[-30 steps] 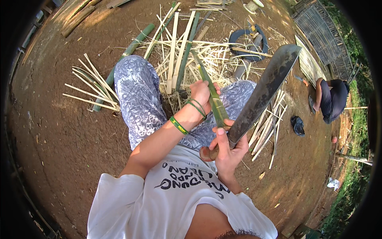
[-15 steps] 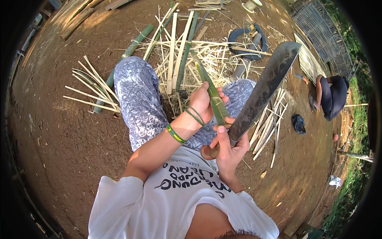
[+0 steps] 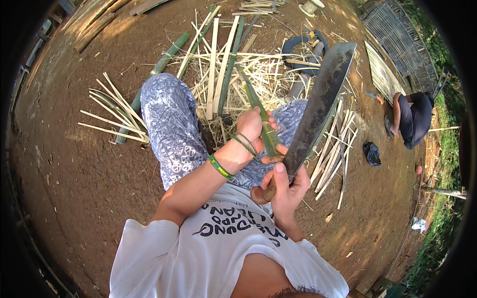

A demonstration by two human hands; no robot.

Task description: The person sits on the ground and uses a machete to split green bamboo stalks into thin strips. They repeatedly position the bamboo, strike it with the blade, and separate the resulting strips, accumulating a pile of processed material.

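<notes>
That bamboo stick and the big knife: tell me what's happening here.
A seated person grips a green bamboo strip in the left hand and a long, dark machete by its wooden handle in the right hand. The blade's base meets the strip's near end. Split bamboo slats lie piled on the dirt ahead. Another person crouches off to the right.

The machete (image 3: 318, 109) has a dull, dark metal blade, mottled and rough, with a smooth brown wooden handle in the right hand (image 3: 285, 191). Just left of the blade, the left hand (image 3: 253, 131) holds a bamboo strip (image 3: 261, 116), green-skinned and faintly glossy. Beyond the machete lie pale, matt, fibrous bamboo slats (image 3: 218, 64). The trousers (image 3: 169, 124) left of it are soft printed cloth. The ground (image 3: 74, 174) is dry, rough brown earth.
</notes>
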